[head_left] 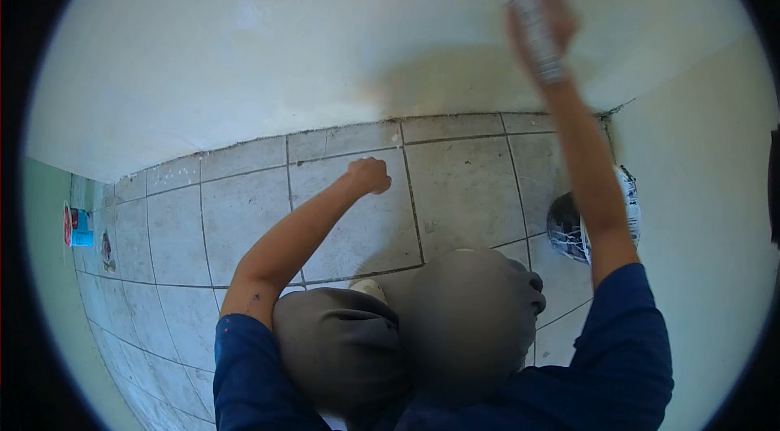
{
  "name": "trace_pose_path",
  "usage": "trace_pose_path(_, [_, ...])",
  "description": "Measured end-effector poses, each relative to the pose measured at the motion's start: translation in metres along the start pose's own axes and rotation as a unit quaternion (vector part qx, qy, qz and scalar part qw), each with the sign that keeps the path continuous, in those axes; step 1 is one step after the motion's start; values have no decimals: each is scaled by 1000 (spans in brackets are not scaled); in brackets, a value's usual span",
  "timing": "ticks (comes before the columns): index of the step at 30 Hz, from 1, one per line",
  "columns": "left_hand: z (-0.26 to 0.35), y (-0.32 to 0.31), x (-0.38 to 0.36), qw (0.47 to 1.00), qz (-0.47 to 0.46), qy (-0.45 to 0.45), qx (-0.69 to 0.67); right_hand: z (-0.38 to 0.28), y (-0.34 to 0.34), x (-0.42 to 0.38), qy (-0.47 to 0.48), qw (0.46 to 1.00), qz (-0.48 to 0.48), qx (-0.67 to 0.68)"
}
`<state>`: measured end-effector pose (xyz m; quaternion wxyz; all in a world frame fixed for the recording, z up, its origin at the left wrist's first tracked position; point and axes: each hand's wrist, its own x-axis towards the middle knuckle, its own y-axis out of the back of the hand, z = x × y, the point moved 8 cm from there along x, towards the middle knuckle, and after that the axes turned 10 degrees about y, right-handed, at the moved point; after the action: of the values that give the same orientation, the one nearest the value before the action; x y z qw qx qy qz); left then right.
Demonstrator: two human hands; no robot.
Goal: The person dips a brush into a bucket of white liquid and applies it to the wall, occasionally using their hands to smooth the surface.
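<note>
My right hand [552,25] is raised in front of the pale wall [325,33], its fingers wrapped round a long whitish tool handle [536,37]. Motion blurs the hand, and the tool's far end runs out at the top of the view. My left hand [371,175] hangs over the floor tiles between my knees and the wall, curled into a fist with nothing visible in it.
A dark, white-smeared bucket [567,224] stands on the tiled floor [463,187] beside my right forearm, near the corner. At the far left is a blue and red container [79,226]. My bent knees [471,317] are below.
</note>
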<state>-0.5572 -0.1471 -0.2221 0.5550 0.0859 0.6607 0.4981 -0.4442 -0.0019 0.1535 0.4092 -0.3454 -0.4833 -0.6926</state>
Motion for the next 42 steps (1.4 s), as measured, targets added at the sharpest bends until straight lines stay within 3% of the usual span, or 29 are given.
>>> trace_pose_path(2, [-14,4,-4,1000,13,15,-21,-41,-73,-97,62,996,-49,26])
trace_pose_path(3, [-22,8,-5,999,21,24,-30,-67,-117,-150,18,969,-247,14])
trace_pose_path(4, [-29,10,-8,998,30,33,-39,-94,-138,-184,-35,944,-309,109])
trace_pose_path(6, [-38,10,-13,996,60,40,-52,-123,-161,-233,-30,925,-348,148])
trace_pose_path(9, [-45,14,-21,994,64,57,-64,-125,-174,-231,-4,903,-377,206])
trace_pose_path(11, [-43,9,-21,995,56,57,-67,-111,-175,-202,81,904,-344,240])
trace_pose_path(13, [-43,5,-14,995,60,47,-71,-80,-148,-122,44,920,-299,251])
trace_pose_path(15, [-39,8,-11,995,61,38,-72,-53,-112,-53,-6,924,-190,331])
trace_pose_path(18, [-37,9,-6,995,59,32,-73,-80,-66,1,-24,972,-68,226])
trace_pose_path(21, [-34,8,-11,996,56,35,-66,-128,-113,-65,5,987,-85,136])
trace_pose_path(25, [-39,-4,-21,997,19,56,-46,-183,-203,-198,-20,921,-341,185])
trace_pose_path(28, [-39,-12,-21,998,1,51,-32,-192,-213,-206,-2,904,-350,246])
trace_pose_path(30, [-39,-19,-23,998,-8,47,-31,-178,-200,-166,44,917,-299,259])
trace_pose_path(32, [-42,-19,-17,998,-12,48,-30,-138,-172,-107,6,962,-147,230])
trace_pose_path(34, [-48,-15,-11,997,-5,67,-47,-106,-124,-59,-62,970,-18,236])
trace_pose_path(37, [-49,-8,-4,996,-13,79,-40,-106,-91,-42,-30,980,53,190])
trace_pose_path(38, [-47,-6,-1,996,-18,81,-35,-111,-100,-60,-3,981,39,191])
trace_pose_path(41, [-24,-2,9,998,-7,56,-25,-148,-162,-148,-5,968,-196,157])
trace_pose_path(42, [-12,-3,12,999,0,39,-27,-149,-162,-162,-41,957,-205,202])
